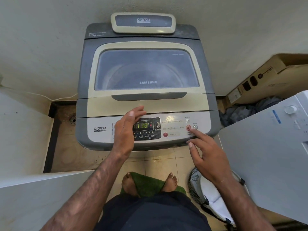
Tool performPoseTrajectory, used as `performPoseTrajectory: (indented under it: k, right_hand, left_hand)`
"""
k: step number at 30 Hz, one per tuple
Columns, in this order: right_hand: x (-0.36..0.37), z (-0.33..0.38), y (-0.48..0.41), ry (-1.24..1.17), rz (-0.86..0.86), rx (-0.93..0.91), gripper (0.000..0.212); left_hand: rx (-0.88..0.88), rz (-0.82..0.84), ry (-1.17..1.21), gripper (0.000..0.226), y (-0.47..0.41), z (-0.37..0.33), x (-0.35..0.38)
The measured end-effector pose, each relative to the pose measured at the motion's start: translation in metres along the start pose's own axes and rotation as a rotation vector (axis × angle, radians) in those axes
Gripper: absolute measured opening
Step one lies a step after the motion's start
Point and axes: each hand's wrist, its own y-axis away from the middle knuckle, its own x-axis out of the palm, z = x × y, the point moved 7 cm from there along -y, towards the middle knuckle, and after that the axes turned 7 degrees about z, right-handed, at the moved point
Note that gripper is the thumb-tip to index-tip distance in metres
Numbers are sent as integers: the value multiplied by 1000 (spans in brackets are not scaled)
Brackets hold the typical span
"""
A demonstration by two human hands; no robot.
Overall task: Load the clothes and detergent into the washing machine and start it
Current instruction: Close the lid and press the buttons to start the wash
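A grey and cream top-loading washing machine [146, 100] stands against the wall with its glass lid [146, 70] closed. Its lit display [141, 125] reads 1:10. My left hand [126, 129] rests flat over the left part of the control panel, fingers straight and reaching toward the lid's front edge. My right hand [205, 150] points with its index finger extended, the tip at the red start/pause button [188, 127], beside the power button [195, 127]. The drum's contents are hidden behind the hazy lid.
A white appliance [270, 147] stands close on the right, with a cardboard box [266, 77] and dark cloth [241, 110] behind it. A laundry bag [208, 189] lies on the tiled floor at my right foot. A low white wall [25, 130] borders the left. A green mat [148, 184] is underfoot.
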Motion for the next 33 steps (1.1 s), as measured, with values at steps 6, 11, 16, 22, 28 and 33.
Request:
performPoseTrajectory:
  k: [6, 11, 16, 22, 28, 33]
  right_hand:
    - [-1, 10, -6, 119, 88, 7, 22]
    - [-1, 18, -4, 260, 150, 16, 23]
    - [2, 26, -4, 386, 258, 82, 28]
    - [15, 27, -4, 417, 375, 145, 26]
    - [26, 22, 0, 525, 460, 150, 19]
    - [26, 26, 7, 606, 504, 97, 19]
  left_hand:
    - [5, 11, -37, 52, 1, -1, 2]
    - [17, 15, -27, 54, 0, 0, 1]
    - [13, 18, -21, 55, -1, 1, 1]
    - [11, 16, -31, 54, 0, 1, 1]
    - [11, 14, -43, 54, -1, 4, -1]
    - [20, 38, -64, 57, -1, 3, -1]
